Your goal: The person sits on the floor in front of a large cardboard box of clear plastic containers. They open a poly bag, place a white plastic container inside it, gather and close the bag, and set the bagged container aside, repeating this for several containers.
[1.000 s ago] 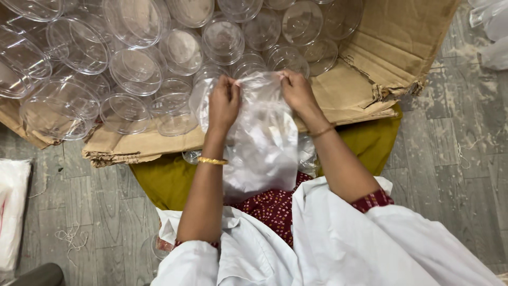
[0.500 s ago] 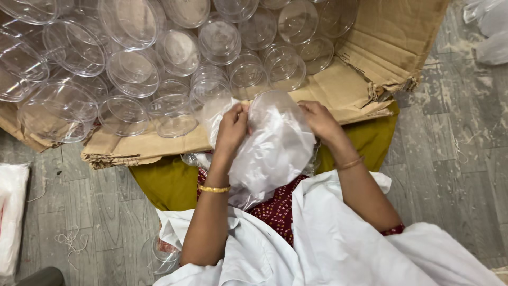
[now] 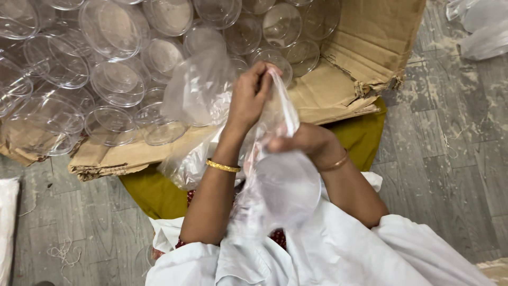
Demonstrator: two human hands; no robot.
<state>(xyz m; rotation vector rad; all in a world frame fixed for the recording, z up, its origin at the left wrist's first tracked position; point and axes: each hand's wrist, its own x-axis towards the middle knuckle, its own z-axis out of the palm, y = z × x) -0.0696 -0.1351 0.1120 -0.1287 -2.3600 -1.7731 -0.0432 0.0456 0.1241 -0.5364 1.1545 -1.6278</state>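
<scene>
Pinched at its upper edge, the bag (image 3: 275, 180) was held by the left hand (image 3: 248, 98), hanging lengthwise toward the lap; the right hand (image 3: 304, 143) was clenched on its side, just below.

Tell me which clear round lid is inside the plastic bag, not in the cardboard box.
The clear lid below the right hand, wrapped in the bag; all others lie loose in the box.

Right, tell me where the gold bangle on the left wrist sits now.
In the head view, the gold bangle circles the left wrist at lower centre, just left of the clear plastic bag, before the cardboard box's flap.
</scene>
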